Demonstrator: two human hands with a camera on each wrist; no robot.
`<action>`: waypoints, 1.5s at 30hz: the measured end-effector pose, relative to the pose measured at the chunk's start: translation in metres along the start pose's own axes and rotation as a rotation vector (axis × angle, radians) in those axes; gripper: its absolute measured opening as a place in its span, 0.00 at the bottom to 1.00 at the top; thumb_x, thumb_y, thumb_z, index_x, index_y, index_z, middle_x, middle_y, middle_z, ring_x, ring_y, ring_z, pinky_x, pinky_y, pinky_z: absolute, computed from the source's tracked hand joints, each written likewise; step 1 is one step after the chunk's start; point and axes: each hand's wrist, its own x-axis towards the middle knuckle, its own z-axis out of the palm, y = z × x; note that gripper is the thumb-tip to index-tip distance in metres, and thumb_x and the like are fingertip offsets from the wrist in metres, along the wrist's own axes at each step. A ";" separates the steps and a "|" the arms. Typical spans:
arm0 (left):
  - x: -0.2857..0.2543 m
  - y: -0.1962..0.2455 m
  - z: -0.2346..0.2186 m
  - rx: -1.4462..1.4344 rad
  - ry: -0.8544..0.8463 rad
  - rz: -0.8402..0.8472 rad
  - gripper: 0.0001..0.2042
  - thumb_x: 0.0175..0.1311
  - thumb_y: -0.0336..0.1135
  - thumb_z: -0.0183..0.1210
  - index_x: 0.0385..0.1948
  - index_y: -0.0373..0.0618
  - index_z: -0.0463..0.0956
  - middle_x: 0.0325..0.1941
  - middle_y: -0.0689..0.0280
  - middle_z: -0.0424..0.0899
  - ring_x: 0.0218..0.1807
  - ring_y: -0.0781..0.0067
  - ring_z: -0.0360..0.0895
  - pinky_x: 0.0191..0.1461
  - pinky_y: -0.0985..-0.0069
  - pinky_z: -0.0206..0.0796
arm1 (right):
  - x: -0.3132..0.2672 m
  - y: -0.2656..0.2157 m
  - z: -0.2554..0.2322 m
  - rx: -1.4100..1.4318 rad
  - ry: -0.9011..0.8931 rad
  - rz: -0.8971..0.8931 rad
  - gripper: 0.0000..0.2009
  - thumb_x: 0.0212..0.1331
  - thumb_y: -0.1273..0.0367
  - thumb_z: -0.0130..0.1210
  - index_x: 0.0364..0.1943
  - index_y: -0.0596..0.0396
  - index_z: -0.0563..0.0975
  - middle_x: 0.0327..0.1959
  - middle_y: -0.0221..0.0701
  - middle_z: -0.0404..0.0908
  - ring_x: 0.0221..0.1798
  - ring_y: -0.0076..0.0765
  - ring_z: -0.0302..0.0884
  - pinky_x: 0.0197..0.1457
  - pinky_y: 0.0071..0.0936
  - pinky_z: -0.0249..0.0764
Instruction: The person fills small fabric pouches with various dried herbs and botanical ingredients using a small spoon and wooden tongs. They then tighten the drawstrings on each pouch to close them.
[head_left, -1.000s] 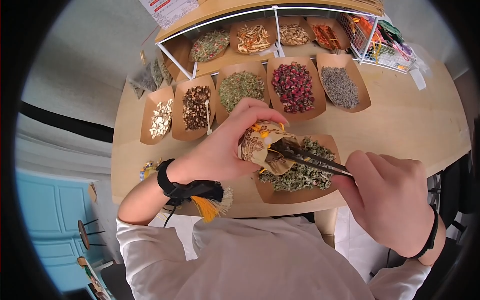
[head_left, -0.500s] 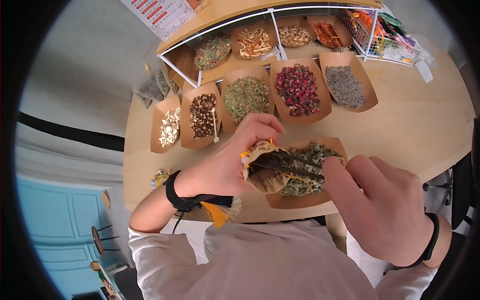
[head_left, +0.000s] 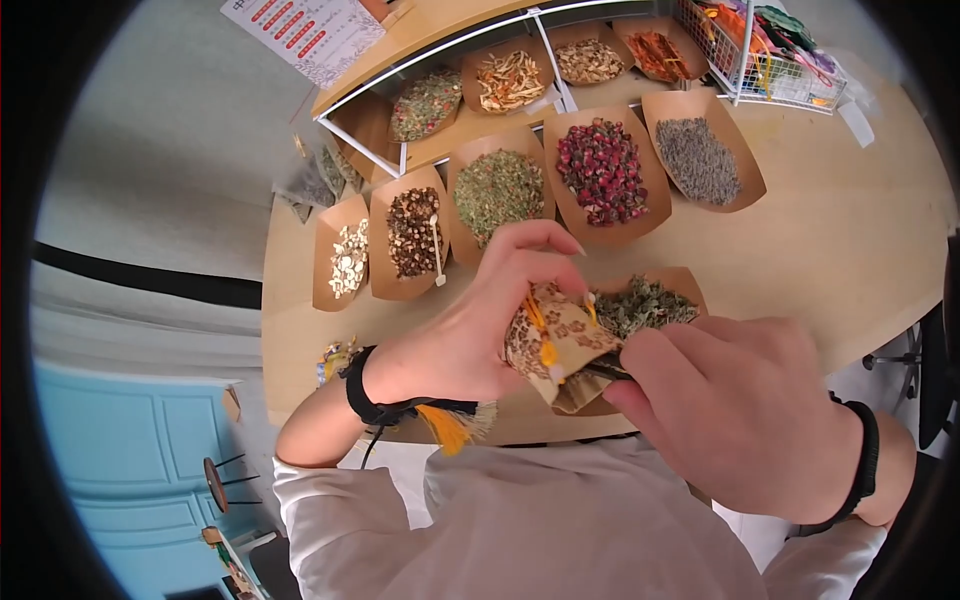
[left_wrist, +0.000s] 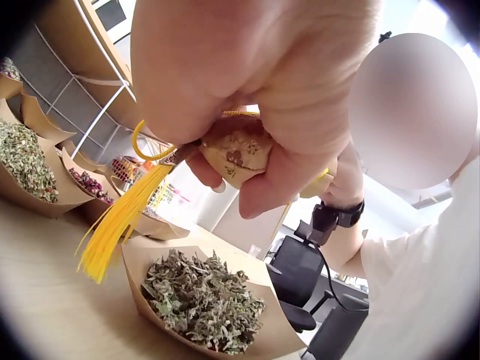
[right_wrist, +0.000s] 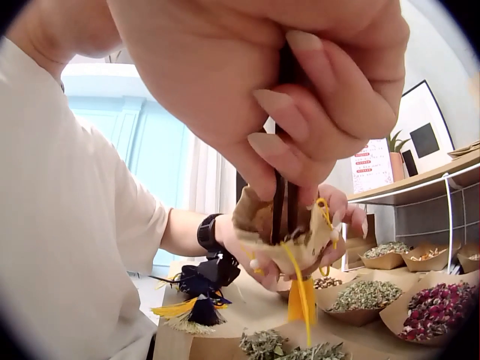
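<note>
While the left hand (head_left: 470, 335) curls its fingers and thumb round a small tan patterned cloth pouch with yellow drawstring cord and beads (head_left: 560, 340), holding it above the near edge of the pale wooden table (head_left: 830, 250), the right hand (head_left: 735, 410) pinches a pair of thin dark metal tweezers (right_wrist: 283, 195) whose tips go down into the pouch's open mouth. From the left wrist view the pouch (left_wrist: 240, 150) sits clamped between thumb and fingers, and a yellow tassel (left_wrist: 120, 225) hangs from it. Directly below and just beyond both hands lies a brown kraft-paper tray of crumpled grey-green dried leaves (head_left: 645, 300). Farther from the hands stands a row of similar paper trays: one of dried red rosebuds (head_left: 600, 170), one of grey-purple lavender buds (head_left: 705, 160), one of fine green herb (head_left: 498, 190), one of dark brown pieces with a small white spoon (head_left: 415, 230), and one of pale white slices (head_left: 345, 260). Beyond that row, a white-framed wooden shelf (head_left: 440, 40) carries more filled trays. Each wrist wears a black band, and the left one (head_left: 375, 405) has a black and yellow tassel hanging beneath it.
</note>
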 end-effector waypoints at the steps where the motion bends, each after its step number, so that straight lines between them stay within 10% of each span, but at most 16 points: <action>1: 0.000 0.001 0.000 0.054 -0.023 0.011 0.30 0.49 0.22 0.70 0.55 0.48 0.68 0.68 0.55 0.61 0.69 0.58 0.61 0.73 0.64 0.56 | 0.000 -0.001 -0.005 -0.019 -0.040 0.008 0.12 0.50 0.69 0.69 0.30 0.52 0.74 0.20 0.27 0.73 0.22 0.37 0.76 0.21 0.34 0.67; 20: 0.015 0.019 0.000 -0.078 -0.072 -0.151 0.33 0.43 0.36 0.79 0.55 0.46 0.73 0.65 0.59 0.65 0.66 0.63 0.67 0.65 0.65 0.64 | 0.004 0.022 0.014 0.100 0.035 -0.130 0.12 0.50 0.68 0.70 0.32 0.52 0.75 0.25 0.27 0.76 0.25 0.37 0.77 0.25 0.34 0.71; 25: 0.022 0.020 0.001 0.015 -0.186 -0.118 0.24 0.47 0.34 0.78 0.46 0.42 0.78 0.55 0.60 0.74 0.54 0.61 0.76 0.58 0.69 0.70 | 0.004 0.025 0.013 0.051 0.043 -0.150 0.11 0.51 0.68 0.68 0.31 0.52 0.75 0.24 0.27 0.75 0.26 0.37 0.76 0.25 0.35 0.70; 45: 0.031 0.021 0.002 0.127 -0.271 -0.136 0.29 0.45 0.19 0.66 0.55 0.40 0.72 0.61 0.60 0.67 0.64 0.58 0.69 0.66 0.69 0.67 | -0.013 0.047 0.031 0.175 0.099 -0.095 0.12 0.54 0.68 0.68 0.35 0.55 0.75 0.24 0.32 0.78 0.28 0.43 0.78 0.29 0.39 0.73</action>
